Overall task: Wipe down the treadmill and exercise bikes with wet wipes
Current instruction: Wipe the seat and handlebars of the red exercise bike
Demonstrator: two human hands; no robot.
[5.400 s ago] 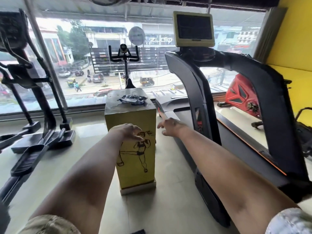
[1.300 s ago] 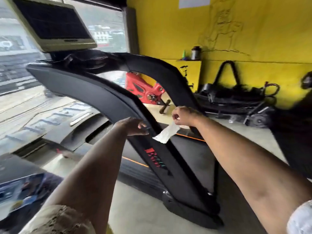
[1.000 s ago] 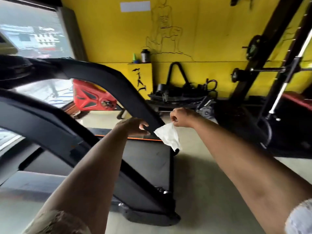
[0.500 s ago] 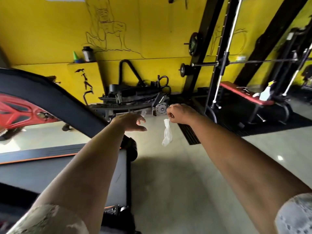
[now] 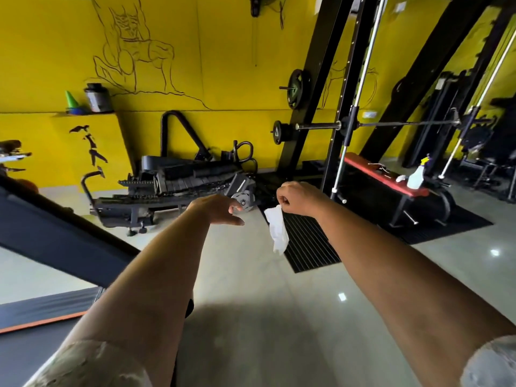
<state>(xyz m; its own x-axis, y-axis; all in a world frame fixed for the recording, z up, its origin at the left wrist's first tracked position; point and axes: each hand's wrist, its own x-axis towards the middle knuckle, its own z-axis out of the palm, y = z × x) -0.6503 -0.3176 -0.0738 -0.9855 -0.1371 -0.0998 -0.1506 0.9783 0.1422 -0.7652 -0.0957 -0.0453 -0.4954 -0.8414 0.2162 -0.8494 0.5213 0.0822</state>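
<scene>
While both bare forearms stretch forward from pale patterned sleeves (image 5: pixel 92 364) at the near edge, the treadmill (image 5: pixel 55 236) sits at the near left. Its dark belt with an orange stripe lies low in the corner, and a dark slanting handrail runs above it, partly behind the left forearm. Neither hand touches it. Pale, glossy floor (image 5: pixel 265 344) fills the near middle.

Farther out, the left hand (image 5: pixel 216 209) hangs in the air, its grip loose and holding nothing, fingers relaxed and pointing right. Just to its right, and apart from it, the right hand (image 5: pixel 298 198) has its grip closed on the top of a white wet wipe (image 5: pixel 277 230). The wipe dangles crumpled below the hand, clear of the floor.

Behind the wipe lies a black ribbed mat (image 5: pixel 310 247). Farther left, a heap of dark folded gym equipment (image 5: pixel 181 182) rests on the floor against the yellow wall (image 5: pixel 223 51). To the far right, a red surface (image 5: pixel 385 177) under a black rack carries a spray bottle (image 5: pixel 416 175) and a small white thing beside it — possibly a cloth, too small to tell. A barbell (image 5: pixel 391 124) crosses the rack, with weight plates (image 5: pixel 297 89) to its left. On a far-left ledge stand a green cone (image 5: pixel 72 100) and a dark tub (image 5: pixel 97 97).
</scene>
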